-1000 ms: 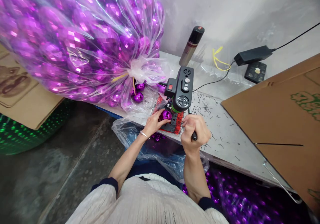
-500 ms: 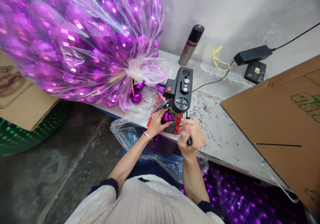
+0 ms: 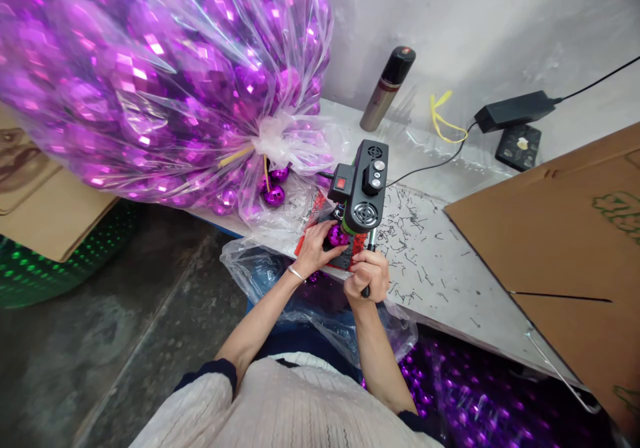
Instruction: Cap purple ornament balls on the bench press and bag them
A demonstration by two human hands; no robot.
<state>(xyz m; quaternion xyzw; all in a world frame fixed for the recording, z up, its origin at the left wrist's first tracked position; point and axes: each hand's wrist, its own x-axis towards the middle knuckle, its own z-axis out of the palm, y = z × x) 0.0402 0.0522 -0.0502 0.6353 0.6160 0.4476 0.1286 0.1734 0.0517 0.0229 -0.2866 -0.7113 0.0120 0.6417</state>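
My left hand is closed around a shiny purple ball, its thumb and fingers at the ball's side. The ball sits under the front end of a small black press machine with round vents, buttons and a red switch. My right hand is wrapped round the black-gripped lever at the machine's right side. Below the machine lies a red and black base mat. The machine's head hides the top of the ball.
A large clear bag of purple mirrored balls fills the left. Tiny dark pins litter the white table. Behind stand a spray can and a power adapter. A cardboard box is at right.
My right hand has shifted left and slightly down with the lever, closer to the ball. My left hand stays at the ball. The whole view has shifted slightly.
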